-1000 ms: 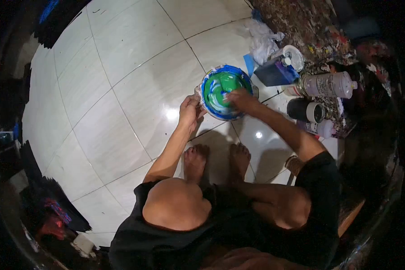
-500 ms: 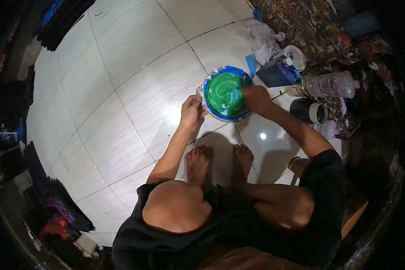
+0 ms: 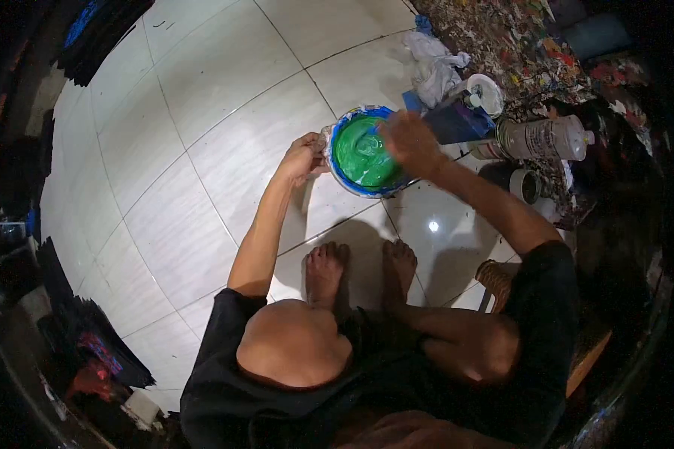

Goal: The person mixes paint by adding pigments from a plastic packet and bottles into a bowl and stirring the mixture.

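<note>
A round tub [image 3: 342,180] with a blue-smeared rim holds green paint [image 3: 363,153] with lighter streaks. My left hand [image 3: 301,160] grips the tub's crusted left edge. Over the right side of the paint, my right hand [image 3: 412,144] is closed and a little blurred. What it holds is hidden by the hand; a bit of blue shows beside its fingertips. My two bare feet rest on the floor just below the tub.
Right of the tub stand a dark blue container [image 3: 457,124], a white tub [image 3: 487,94], a clear bottle [image 3: 550,140] and a dark jar [image 3: 526,185]. A crumpled plastic bag [image 3: 434,75] lies behind. Paint-crusted ground [image 3: 502,37] is at upper right, white tiles [image 3: 165,194] at left.
The paint has turned from streaked blue, white and green to mostly green. My right hand has circled over it, now up and left from its place half a second ago. My left hand keeps hold.
</note>
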Motion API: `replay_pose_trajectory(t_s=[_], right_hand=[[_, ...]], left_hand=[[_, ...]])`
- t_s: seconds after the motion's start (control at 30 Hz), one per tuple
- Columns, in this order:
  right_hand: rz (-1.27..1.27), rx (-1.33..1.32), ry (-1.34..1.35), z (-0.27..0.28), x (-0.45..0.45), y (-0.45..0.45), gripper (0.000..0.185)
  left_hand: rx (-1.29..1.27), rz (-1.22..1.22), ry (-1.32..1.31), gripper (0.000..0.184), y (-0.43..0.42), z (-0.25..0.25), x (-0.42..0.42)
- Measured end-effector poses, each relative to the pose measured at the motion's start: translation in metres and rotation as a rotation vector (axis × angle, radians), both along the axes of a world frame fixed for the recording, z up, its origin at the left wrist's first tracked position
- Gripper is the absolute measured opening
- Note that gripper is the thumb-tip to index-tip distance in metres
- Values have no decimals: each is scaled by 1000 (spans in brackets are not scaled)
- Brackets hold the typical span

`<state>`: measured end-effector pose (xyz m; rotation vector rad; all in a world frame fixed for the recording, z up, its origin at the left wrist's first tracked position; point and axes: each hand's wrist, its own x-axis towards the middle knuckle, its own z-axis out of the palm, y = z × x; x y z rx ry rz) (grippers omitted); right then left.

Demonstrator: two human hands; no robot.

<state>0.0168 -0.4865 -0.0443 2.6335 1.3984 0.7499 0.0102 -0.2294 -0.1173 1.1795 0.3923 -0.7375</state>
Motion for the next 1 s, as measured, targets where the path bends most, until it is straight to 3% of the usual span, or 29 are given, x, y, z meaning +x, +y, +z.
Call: replay_pose_trajectory(t_s=[0.03,0.1,0.2,0.27,0.3,0.33,0.4,0.57,0.6,0.67,0.77,0.83,0.9,0.93,1.0], right_hand=[[-302,-322,248,-26,14,-14,17],[-314,-503,748,2,-1,-38,19],[-342,-422,827,-11,-47,-52,17],[-790,153,1777,6,-60,-25,21],[-788,149,1776,-4,-65,-18,21],[-392,93,1346,-23,-72,-14,22],[-39,39,884,-40,-73,-16,22],[-484,156,1207,-72,-24,-18,24],[-484,164,1203,-55,-25,-17,24],[-621,-164,979,-18,-34,-27,24],[-415,-42,774,-41,-26,-20,27],[-418,-41,742,-47,-32,-14,28],[-26,-495,784,-50,-36,-21,21],[-424,-301,1005,-48,-30,-30,15],[-434,-149,849,-43,-28,-19,15]], left_hand=[[-14,-2,8,13,3,-5,-2],[-85,82,23,11,2,-29,-14],[-131,239,86,11,-14,-18,-41],[-174,330,112,11,-22,-15,-55],[-175,334,112,11,-22,-17,-58],[-158,341,104,12,-24,-20,-61],[-145,334,88,12,-31,-18,-63],[-145,323,106,14,-29,-12,-63],[-144,317,98,13,-28,-7,-62],[-178,315,91,11,-29,-7,-61],[-125,280,81,11,-29,-14,-58],[-132,288,71,12,-28,-15,-55],[-140,286,82,12,-26,-14,-64],[-154,288,71,13,-27,-14,-60],[-127,277,64,12,-27,-12,-58]])
